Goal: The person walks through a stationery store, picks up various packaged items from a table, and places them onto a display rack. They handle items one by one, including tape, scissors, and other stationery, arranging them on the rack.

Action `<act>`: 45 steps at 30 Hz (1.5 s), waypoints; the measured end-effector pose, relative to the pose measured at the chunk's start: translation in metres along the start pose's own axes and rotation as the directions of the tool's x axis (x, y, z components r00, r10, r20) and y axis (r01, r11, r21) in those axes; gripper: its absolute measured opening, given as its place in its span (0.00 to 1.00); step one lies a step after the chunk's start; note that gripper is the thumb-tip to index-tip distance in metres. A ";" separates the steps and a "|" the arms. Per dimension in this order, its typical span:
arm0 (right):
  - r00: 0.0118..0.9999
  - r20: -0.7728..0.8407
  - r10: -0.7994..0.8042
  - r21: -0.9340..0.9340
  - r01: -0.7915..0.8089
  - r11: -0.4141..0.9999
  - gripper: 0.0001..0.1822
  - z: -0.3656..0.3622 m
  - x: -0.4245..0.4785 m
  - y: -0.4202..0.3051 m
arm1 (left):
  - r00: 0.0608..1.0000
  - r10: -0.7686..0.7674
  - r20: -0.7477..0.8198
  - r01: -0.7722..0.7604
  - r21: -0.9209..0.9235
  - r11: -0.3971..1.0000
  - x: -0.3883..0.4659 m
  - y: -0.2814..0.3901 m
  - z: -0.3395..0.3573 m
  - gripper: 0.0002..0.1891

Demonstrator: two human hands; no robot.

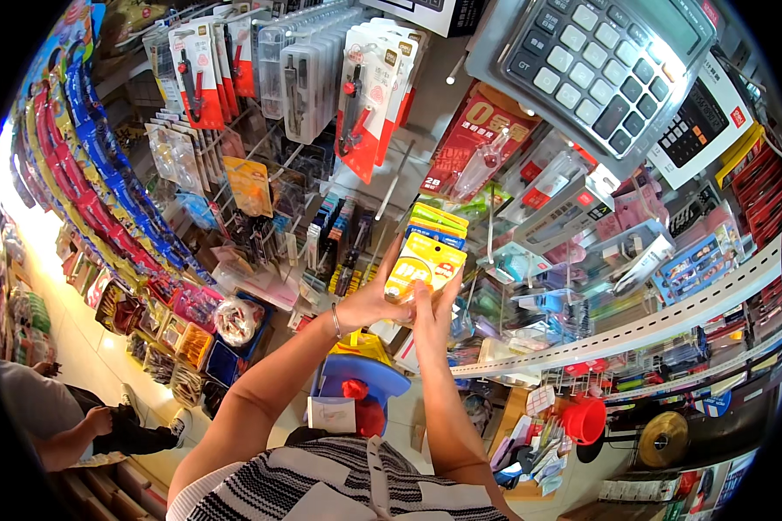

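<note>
My left hand and my right hand are together in front of a pegboard display, both on a yellow hanging packet with printed writing. My left hand wraps its left side, and my right hand touches its lower front and right edge. Directly behind the packet, in line with it, are a blue packet and yellow-green packets; whether these are held too or hang on a hook I cannot tell. A metal bangle circles my left wrist.
Carded compasses and a large calculator hang above. A white perforated rail curves along the right. Below stand a blue stool and a red bucket. Another person is at the lower left.
</note>
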State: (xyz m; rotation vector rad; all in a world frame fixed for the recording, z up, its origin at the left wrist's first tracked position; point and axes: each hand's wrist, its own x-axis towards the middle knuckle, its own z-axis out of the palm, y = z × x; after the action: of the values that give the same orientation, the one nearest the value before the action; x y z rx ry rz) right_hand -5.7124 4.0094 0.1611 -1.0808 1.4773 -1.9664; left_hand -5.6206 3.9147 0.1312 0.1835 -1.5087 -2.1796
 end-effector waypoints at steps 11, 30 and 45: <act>0.999 -0.043 -0.011 -0.182 0.003 0.983 0.37 0.007 0.012 -0.010 | 0.999 -0.044 -0.006 0.043 -0.105 0.994 0.007 -0.003 -0.001 0.59; 0.991 -0.061 -0.120 -0.522 0.071 0.850 0.38 -0.001 0.111 0.052 | 0.929 0.252 -0.272 -0.063 0.552 0.831 0.097 -0.023 -0.050 0.44; 0.782 0.235 0.577 -0.644 -0.320 0.695 0.31 -0.134 -0.242 0.069 | 0.894 0.258 -0.367 -0.062 0.468 0.882 -0.038 -0.087 -0.021 0.38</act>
State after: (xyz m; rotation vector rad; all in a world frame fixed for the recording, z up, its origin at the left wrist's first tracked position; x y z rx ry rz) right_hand -5.6838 4.2454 0.0034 -1.1180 1.8977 -0.8618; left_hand -5.6070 3.9384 0.0378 0.6137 -1.6651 -1.5016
